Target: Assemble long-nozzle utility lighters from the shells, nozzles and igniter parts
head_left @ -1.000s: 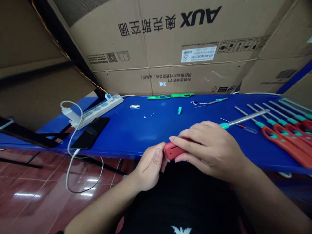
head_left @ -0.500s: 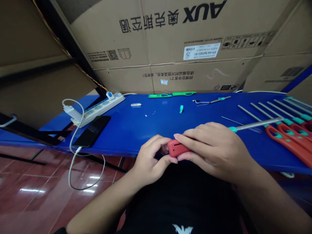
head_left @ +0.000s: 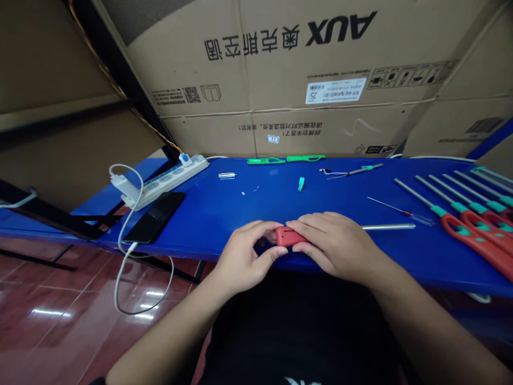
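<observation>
Just below frame ctr, red-handled tool (head_left: 289, 238) by front edge of blue surface (head_left: 216, 214), L grip (head_left: 249, 254) pinching its left end, R grip (head_left: 336, 243) wrapped round handle, similar tools (head_left: 476, 250) far R, blk phone (head_left: 154, 216) mid-L.

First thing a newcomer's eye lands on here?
Probably the red handle at front center, gripped by the right hand, with the left hand at its end. Then the row of red-handled tools with metal tubes, along the table's right side. Behind it all, the big upside-down print on the cardboard.
</observation>
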A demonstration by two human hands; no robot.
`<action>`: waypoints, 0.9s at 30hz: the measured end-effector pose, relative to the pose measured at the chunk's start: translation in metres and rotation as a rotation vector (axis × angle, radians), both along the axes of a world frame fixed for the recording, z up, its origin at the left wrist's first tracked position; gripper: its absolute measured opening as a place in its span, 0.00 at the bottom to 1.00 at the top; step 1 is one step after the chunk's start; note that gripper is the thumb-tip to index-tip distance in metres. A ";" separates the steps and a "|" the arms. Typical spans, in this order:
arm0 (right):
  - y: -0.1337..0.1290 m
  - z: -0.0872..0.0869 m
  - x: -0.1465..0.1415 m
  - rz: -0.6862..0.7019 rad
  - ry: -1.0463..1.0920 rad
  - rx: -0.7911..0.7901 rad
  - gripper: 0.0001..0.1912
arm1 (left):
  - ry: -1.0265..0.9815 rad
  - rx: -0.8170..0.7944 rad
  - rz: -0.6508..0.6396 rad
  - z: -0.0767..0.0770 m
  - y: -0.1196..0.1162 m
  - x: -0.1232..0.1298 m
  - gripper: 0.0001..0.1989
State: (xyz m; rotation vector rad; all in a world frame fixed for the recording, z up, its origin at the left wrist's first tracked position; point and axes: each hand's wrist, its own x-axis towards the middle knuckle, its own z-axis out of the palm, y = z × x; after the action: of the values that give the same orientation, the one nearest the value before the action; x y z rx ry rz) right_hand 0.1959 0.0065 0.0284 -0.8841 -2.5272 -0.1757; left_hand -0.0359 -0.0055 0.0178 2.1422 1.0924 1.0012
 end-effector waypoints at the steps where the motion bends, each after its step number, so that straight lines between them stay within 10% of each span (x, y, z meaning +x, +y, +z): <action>1: 0.003 -0.002 0.000 -0.021 -0.019 -0.029 0.19 | 0.071 0.003 -0.018 0.001 0.006 -0.003 0.18; 9: 0.042 0.006 -0.005 -0.151 -0.135 -0.349 0.17 | 0.591 -0.014 0.289 0.066 0.128 -0.040 0.12; 13: 0.069 0.013 -0.012 -0.105 -0.213 -0.378 0.17 | 0.712 -0.180 0.237 0.069 0.182 -0.034 0.07; 21: 0.101 0.027 0.010 0.006 -0.144 -0.352 0.22 | 0.788 -0.393 0.098 0.033 0.187 -0.024 0.17; 27: 0.110 0.036 0.056 -0.212 0.355 -0.092 0.13 | 0.599 -0.402 0.049 0.035 0.188 -0.028 0.13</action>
State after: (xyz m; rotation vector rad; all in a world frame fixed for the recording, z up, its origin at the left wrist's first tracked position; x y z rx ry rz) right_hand 0.2516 0.1169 0.0642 -1.1124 -2.1266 0.0317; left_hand -0.0641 0.1821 0.0529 2.1178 1.4714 0.1106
